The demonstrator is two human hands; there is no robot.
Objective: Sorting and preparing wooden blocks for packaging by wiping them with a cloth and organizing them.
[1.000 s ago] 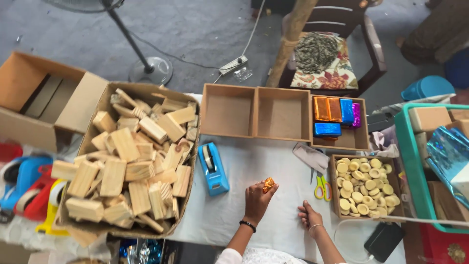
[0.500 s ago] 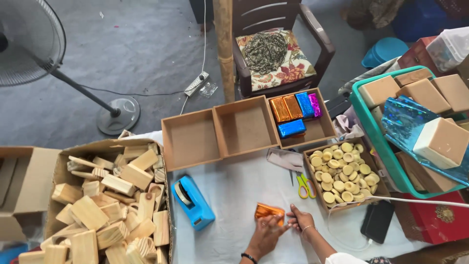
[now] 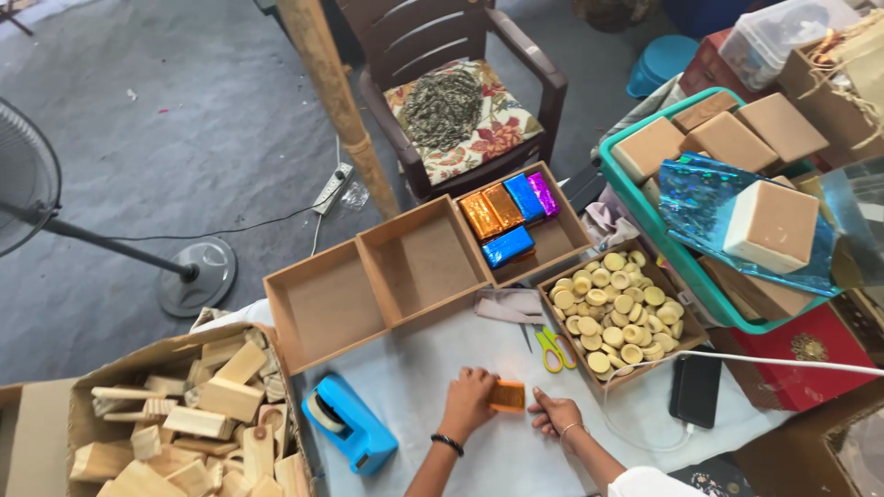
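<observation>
Both hands, left [image 3: 468,401] and right [image 3: 555,413], pressing flat, fingers loosely spread, on orange foil block [image 3: 506,396], just right of blue tape dispenser [image 3: 350,423].

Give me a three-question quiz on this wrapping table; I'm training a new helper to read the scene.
1. True or false: the orange foil-wrapped block lies on the table between the left hand and the right hand.
2. Which lies nearest the right hand? A) blue tape dispenser B) yellow-handled scissors C) black phone
3. How many compartments of the three-part wooden tray hold wrapped blocks?

Key: 1 true. 2 B. 3 one; the other two hold nothing.
</observation>
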